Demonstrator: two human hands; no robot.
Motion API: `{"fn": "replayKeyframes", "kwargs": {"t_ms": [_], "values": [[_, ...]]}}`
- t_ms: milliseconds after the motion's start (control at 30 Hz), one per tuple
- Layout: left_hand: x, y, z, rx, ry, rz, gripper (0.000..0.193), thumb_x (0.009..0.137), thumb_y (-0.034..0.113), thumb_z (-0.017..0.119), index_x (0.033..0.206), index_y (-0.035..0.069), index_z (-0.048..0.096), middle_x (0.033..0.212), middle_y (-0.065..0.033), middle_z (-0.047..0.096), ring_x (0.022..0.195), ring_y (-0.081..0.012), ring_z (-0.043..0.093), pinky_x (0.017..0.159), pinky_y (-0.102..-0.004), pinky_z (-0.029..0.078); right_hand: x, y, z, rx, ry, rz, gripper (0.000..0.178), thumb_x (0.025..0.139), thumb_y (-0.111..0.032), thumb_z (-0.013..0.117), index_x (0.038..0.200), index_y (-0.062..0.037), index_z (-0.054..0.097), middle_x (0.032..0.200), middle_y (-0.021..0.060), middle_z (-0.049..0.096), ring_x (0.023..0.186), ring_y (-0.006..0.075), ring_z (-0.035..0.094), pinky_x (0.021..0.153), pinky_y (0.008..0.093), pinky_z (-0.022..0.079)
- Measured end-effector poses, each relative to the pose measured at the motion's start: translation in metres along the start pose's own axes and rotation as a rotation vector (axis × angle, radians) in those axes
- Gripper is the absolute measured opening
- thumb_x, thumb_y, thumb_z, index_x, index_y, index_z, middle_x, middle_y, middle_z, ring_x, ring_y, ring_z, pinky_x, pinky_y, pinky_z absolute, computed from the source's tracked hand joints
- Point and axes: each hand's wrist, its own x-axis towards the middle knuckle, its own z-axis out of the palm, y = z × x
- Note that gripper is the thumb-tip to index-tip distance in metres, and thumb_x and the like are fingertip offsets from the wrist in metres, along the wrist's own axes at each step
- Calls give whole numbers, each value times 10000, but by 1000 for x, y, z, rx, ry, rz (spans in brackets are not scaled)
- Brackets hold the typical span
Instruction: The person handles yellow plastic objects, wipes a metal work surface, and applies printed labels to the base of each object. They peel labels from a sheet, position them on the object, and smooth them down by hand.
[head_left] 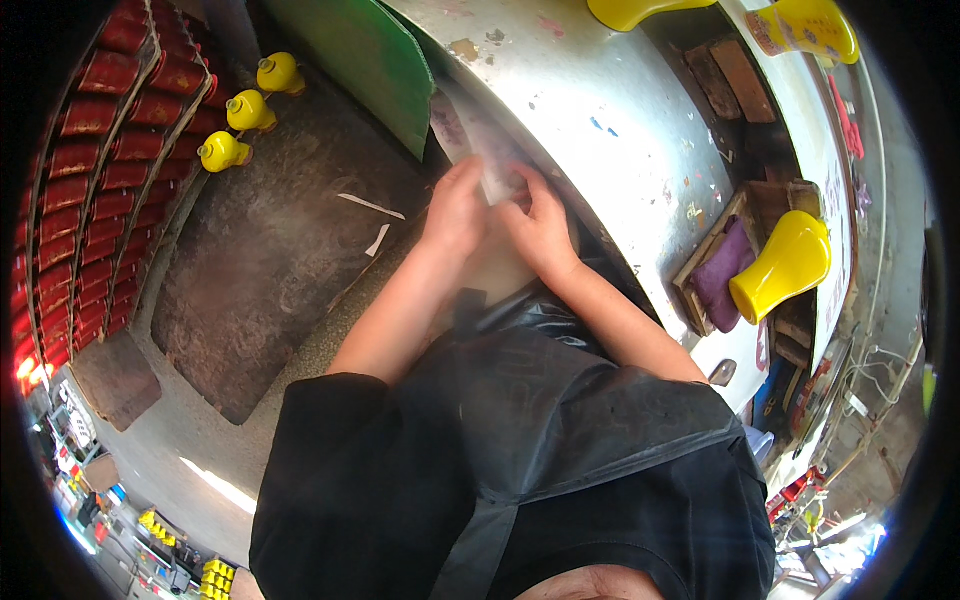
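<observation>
Your left hand (455, 208) and right hand (538, 225) seemingly grip a thin whitish sheet (494, 186), 1 curved yellow vase (806, 28) already patterned, 1 glossy yellow vase (788, 264) visibly plain.

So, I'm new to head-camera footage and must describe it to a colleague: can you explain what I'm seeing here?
There's no machine: a person works with a bare left hand and right hand. The one picture comes from a fisheye camera on their head, looking down, so straight edges bend. Between the hands is something thin and pale, apparently held, but too blurred to name. Beside them curves a shiny metal worktop with small coloured flecks. To the right are a yellow vase and a purple cushion; to the left, a dark board.
</observation>
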Motion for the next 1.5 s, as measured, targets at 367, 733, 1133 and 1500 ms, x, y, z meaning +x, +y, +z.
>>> {"fn": "replayKeyframes", "kwargs": {"t_ms": [367,733,1133,1500], "values": [[1,2,3,-20,-23,15,237,1057,192,575,1218,28,632,1214,-94,686,1165,-214,626,1032,-388,492,-7,6,3,-76,-1,-64,447,874,-129,675,1311,-41,646,987,120,702,855,193,657,811,343,545],[1,5,4,22,59,-19,246,1063,185,559,1242,28,622,1218,-93,687,1115,-216,651,1017,-386,504,-10,-1,-1,-228,-145,-69,429,892,-155,675,1294,-11,636,1024,134,708,929,212,671,841,352,536],[3,8,4,-1,13,-1,256,1064,199,565,1248,29,614,1213,-98,689,1124,-218,653,996,-400,518,-11,-3,-1,-117,-61,-143,483,887,-148,682,1356,-52,612,1028,150,701,913,245,672,854,374,538],[4,7,1,20,67,-6,262,1060,204,576,1250,26,605,1208,-99,683,1108,-218,654,985,-395,520,-12,-7,-2,-216,-85,-270,468,875,-135,661,1336,-63,618,1143,196,699,1006,348,678,918,426,532]]}}
